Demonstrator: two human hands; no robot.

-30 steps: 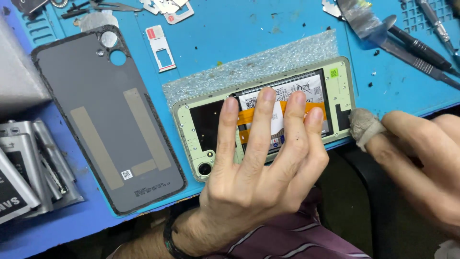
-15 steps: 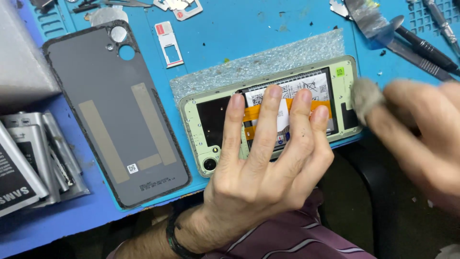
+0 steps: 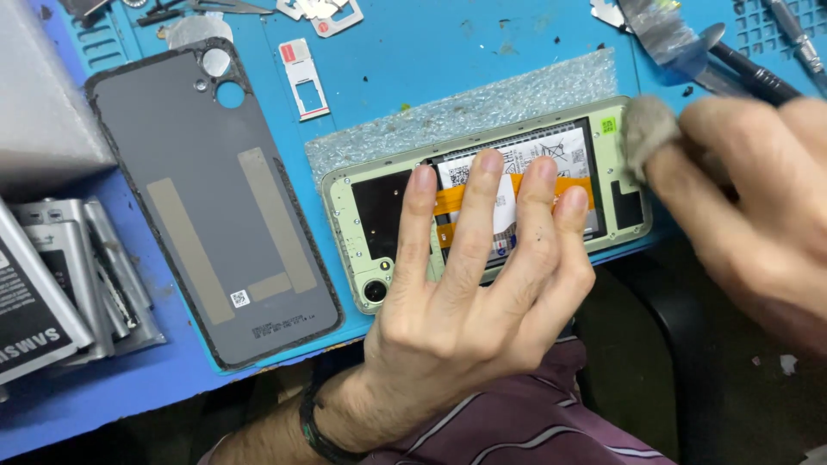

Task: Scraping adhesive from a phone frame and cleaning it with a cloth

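Opened pale-green phone is lying back-up on a strip of bubble wrap at the near edge of the blue mat, with the left hand lying flat and spread wide over its battery, four fingertips pressing down and gripping nothing. Right hand is sitting at the phone's right end, fingers curled and pinching a small grey cloth wad that is touching the frame's top-right corner. Detached grey back cover is lying just left of the phone, well apart from both hands.

Blue work mat with grey back cover, bubble wrap, card tray, spare batteries.
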